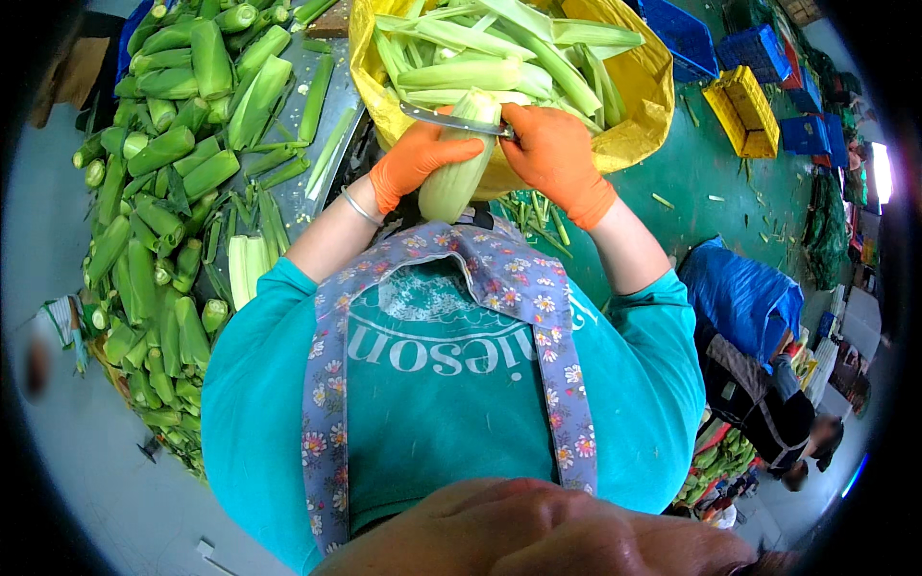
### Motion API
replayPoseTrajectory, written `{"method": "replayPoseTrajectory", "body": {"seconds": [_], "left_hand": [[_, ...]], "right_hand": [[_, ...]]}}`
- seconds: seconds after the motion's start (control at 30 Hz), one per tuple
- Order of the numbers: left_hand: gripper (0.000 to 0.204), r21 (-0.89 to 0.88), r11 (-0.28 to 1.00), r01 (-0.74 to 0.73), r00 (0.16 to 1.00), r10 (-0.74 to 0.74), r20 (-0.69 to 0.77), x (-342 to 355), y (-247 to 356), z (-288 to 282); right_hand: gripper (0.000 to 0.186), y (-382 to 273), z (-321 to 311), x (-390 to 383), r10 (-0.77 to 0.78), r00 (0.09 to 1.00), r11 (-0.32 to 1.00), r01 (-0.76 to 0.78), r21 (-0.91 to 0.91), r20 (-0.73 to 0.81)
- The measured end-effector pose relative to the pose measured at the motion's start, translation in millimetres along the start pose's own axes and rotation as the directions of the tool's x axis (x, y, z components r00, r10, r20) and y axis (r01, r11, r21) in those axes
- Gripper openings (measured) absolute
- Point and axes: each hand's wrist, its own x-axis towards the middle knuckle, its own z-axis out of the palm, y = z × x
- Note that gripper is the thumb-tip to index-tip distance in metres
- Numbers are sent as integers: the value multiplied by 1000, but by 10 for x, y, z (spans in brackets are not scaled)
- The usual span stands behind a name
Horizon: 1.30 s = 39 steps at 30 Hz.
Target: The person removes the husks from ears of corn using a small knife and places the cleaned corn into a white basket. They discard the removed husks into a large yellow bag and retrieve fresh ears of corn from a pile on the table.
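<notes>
My left hand, in an orange glove, is wrapped round a pale green ear of corn in its inner husk. The ear stands nearly upright in front of my apron, its stalk end uppermost. In my right hand, also gloved in orange, is a knife. Its blade lies across the ear near the upper end, pointing left; most of the handle is hidden by my fingers. Just beyond both hands, a yellow sack gapes around a heap of pale husks and ears.
Unpeeled green corn is piled on a metal table at my left. Far right are a yellow crate, blue crates and a blue-covered bundle. Another person is behind on the right. Scraps litter the green floor.
</notes>
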Motion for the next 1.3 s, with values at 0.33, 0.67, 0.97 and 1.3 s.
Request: {"method": "replayPoseTrajectory", "body": {"seconds": [0.33,0.67,0.97,1.3], "left_hand": [[58,87,996,35,983,-19,-183,32,-92,167],[57,77,997,29,980,-13,-198,93,-165,200],[57,76,995,61,980,-45,-193,63,-141,231],[54,119,992,48,973,-20,-229,-60,-109,210]], "right_hand": [[19,143,177,-17,111,988,990,-101,-96,105],[18,513,244,-126,193,965,981,-194,-8,178],[20,713,326,-277,260,941,959,-278,58,216],[26,808,285,-302,386,888,919,-393,-26,251]]}}
